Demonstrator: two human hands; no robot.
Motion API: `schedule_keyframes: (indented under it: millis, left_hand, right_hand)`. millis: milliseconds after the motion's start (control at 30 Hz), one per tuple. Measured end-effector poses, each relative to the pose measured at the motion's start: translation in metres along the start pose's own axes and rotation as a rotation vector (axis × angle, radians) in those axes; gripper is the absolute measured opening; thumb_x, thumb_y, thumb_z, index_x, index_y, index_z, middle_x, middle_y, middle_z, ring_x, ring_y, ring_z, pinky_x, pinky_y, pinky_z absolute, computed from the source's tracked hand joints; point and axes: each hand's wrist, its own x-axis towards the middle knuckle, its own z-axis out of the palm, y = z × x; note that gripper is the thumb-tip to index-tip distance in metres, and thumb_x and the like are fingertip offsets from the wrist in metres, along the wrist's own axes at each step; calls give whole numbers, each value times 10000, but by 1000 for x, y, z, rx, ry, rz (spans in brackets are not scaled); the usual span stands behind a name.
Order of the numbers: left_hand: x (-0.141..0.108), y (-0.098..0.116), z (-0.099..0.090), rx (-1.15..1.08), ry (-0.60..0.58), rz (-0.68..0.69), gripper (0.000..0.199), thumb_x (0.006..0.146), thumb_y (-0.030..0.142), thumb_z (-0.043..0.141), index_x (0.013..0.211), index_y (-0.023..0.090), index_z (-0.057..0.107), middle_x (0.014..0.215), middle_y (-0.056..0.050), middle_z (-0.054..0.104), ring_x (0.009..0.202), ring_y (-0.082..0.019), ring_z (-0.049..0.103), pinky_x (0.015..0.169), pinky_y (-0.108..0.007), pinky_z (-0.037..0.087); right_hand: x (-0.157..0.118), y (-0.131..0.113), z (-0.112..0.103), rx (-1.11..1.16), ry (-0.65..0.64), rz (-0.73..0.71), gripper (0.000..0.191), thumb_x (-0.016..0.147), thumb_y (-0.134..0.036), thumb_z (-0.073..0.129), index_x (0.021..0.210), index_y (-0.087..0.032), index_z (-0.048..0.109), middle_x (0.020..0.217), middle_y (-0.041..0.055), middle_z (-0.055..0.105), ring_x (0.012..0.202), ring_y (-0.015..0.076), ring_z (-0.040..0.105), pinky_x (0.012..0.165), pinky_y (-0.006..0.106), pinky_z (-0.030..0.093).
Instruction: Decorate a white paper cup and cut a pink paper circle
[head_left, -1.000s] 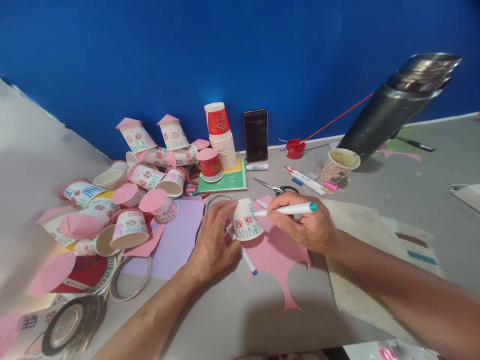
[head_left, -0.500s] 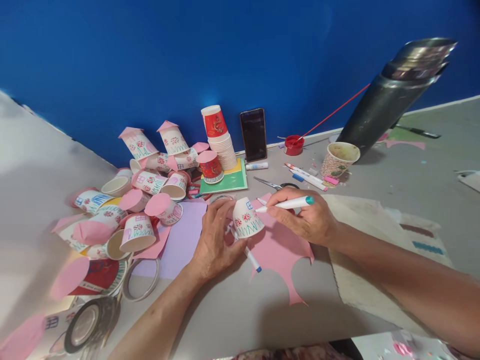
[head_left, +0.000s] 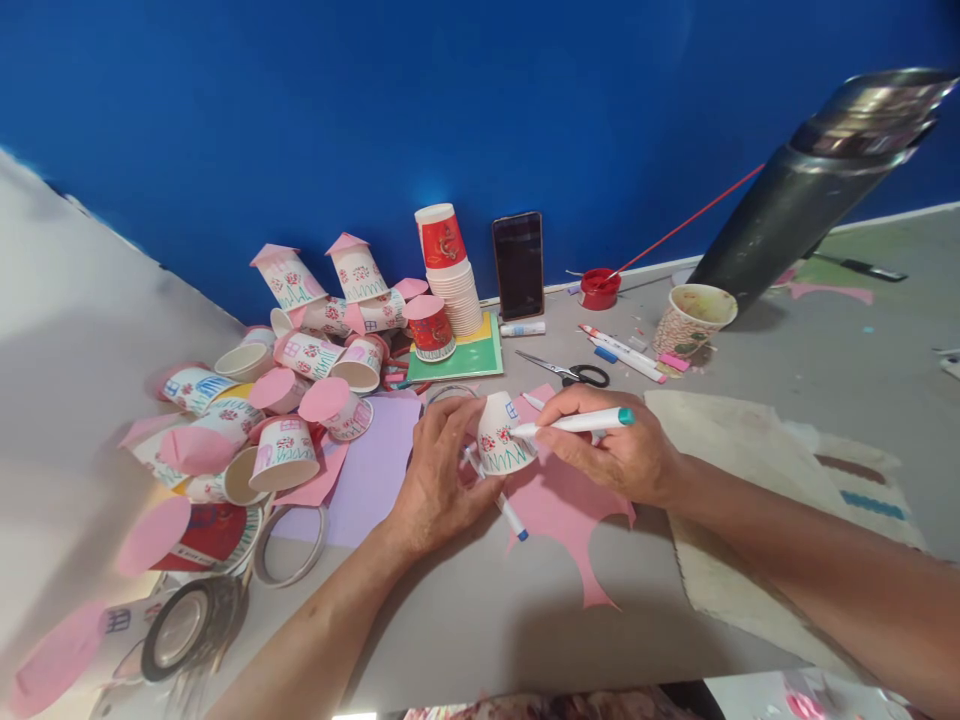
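Gripping a green-ended marker [head_left: 585, 421] in my right hand [head_left: 619, 445], I point it at the upturned paper cup [head_left: 497, 424] my left hand [head_left: 448, 475] holds.

No legible text that I can make out. Closest candidates: pale strip with tiny dark marks on the tipped red cup [head_left: 217, 530] at left, too small to read; bluish label print on the white tube [head_left: 523, 328] by the phone [head_left: 517, 265], same problem; faint marks on the white markers [head_left: 626, 356] near the patterned cup [head_left: 694, 318], blurred. Gold emblem on the upper red cup [head_left: 442, 243] atop the stack [head_left: 455, 303], can't resolve letters
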Motion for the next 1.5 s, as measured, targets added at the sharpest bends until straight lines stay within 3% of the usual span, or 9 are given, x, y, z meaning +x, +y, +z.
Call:
schedule_keyframes:
  millis: [467,933,1233,1500]
  left_hand:
    - [0,2,0,-1,-17,-25,764,835,197,724,1520,279,396,1417,-144,521,1341,-344,548,1104,-543,504]
    - [0,-2,-1,-115,21,-111,775,768,81,688,1475,270,432,1435,-133,541,1355,-314,555,1095,-508,526]
    - [2,0,3,-193,36,-130,706,797,106,754,1431,251,478,1417,-127,590,1292,-296,617,1015,-438,571]
    - [0,-3,4,-165,16,-83,766,813,118,760,1488,264,428,1459,-145,561,1376,-320,576,1128,-507,517]
  right_hand:
    - [1,-1,-3,-44,3,-23,168,981,-295,644,850,-210,706,700,2,726,494,102,518,507,246,411]
    - [6,0,-11,-32,65,104,151,915,-257,659,780,-204,702,623,-26,670,481,101,487,487,247,393]
    - [-1,6,-2,29,58,-11,139,955,-243,657,830,-200,700,692,-20,710,502,90,520,502,235,398]
    - [3,1,-6,-12,9,-27,167,978,-242,651,836,-175,706,676,-10,700,496,87,524,506,221,413]
